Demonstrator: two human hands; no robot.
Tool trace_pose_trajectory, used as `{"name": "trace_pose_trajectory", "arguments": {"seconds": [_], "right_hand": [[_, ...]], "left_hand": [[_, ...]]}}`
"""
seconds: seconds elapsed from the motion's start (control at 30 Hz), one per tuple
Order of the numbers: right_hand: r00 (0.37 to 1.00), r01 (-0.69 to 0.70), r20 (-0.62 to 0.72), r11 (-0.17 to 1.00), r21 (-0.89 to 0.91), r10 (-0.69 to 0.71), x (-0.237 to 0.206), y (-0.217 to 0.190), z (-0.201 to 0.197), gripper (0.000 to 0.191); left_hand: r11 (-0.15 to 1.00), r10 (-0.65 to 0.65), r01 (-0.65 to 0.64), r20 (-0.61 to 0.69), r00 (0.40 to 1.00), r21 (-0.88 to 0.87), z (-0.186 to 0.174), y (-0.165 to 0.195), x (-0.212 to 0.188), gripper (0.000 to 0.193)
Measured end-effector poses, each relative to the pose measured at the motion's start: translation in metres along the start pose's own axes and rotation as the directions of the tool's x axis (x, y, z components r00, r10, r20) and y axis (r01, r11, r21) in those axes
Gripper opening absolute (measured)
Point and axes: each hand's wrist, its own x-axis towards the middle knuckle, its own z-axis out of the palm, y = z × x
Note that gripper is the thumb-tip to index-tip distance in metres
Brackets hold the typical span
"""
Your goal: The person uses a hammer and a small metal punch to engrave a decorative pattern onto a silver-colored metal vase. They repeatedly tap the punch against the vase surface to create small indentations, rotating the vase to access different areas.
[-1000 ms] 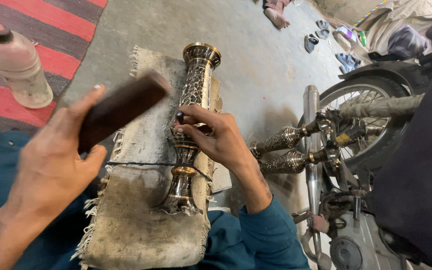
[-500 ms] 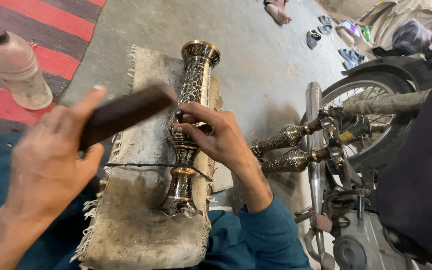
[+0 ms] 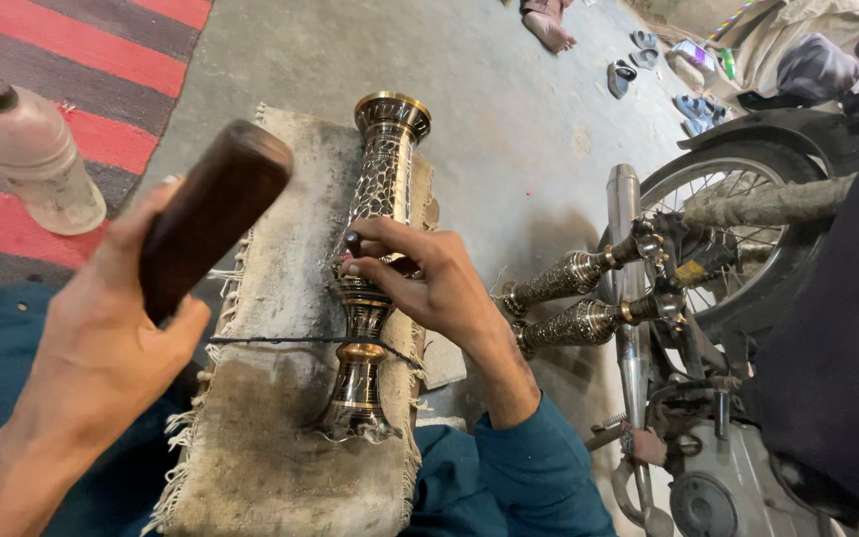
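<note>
Concrete floor (image 3: 509, 109) all round, with a motorbike (image 3: 748, 298) parked on the right and two finished-looking engraved pieces (image 3: 574, 298) lying by its wheel. Nearer in, a worn burlap pad (image 3: 270, 398) sits across the lap with the brass vase (image 3: 375, 229) lying lengthwise on it, mouth pointing far, base near, and a thin cord (image 3: 280, 341) running over the lower stem.

Upper body of the vase already carries dense cut pattern, I'd say that part's done. The waist and base look smoother, so probably that's what's left, though it's hard to tell at this size.

Left hand (image 3: 111, 348) has its fingers wrapped tight on a dark wooden mallet (image 3: 213, 214), raised above the pad. Right hand (image 3: 429, 283) rests on the vase's middle, fingers pinched on a small punch (image 3: 352, 244). Plastic bottle (image 3: 27, 154) far left on the striped mat (image 3: 101, 60).
</note>
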Motion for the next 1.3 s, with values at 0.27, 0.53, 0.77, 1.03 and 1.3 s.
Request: {"name": "trace_pose_trajectory", "arguments": {"seconds": [0.27,0.53,0.77,1.03,1.3], "right_hand": [[1.000,0.011,0.000,1.000,0.010,-0.011,-0.003,0.010,-0.003,0.033],[0.999,0.047,-0.017,0.999,-0.009,-0.047,-0.006,0.019,-0.005,0.034],[1.000,0.006,-0.029,1.000,0.023,-0.005,-0.010,0.016,-0.009,0.034],[1.000,-0.017,-0.011,0.997,0.079,0.017,-0.013,0.017,-0.014,0.036],[0.999,0.019,-0.034,0.999,0.048,-0.017,-0.016,0.025,-0.016,0.036]], "left_hand": [[0.872,0.257,-0.252,0.044,0.965,0.421,-0.002,0.005,0.002,0.086],[0.945,0.220,-0.217,0.016,0.975,0.244,0.005,0.011,0.003,0.081],[0.843,0.218,-0.244,0.109,0.970,0.479,0.009,0.016,0.003,0.085],[0.693,0.272,-0.306,0.156,0.950,0.653,0.008,0.023,0.003,0.089],[0.729,0.309,-0.326,0.136,0.941,0.602,0.012,0.026,0.007,0.086]]}}
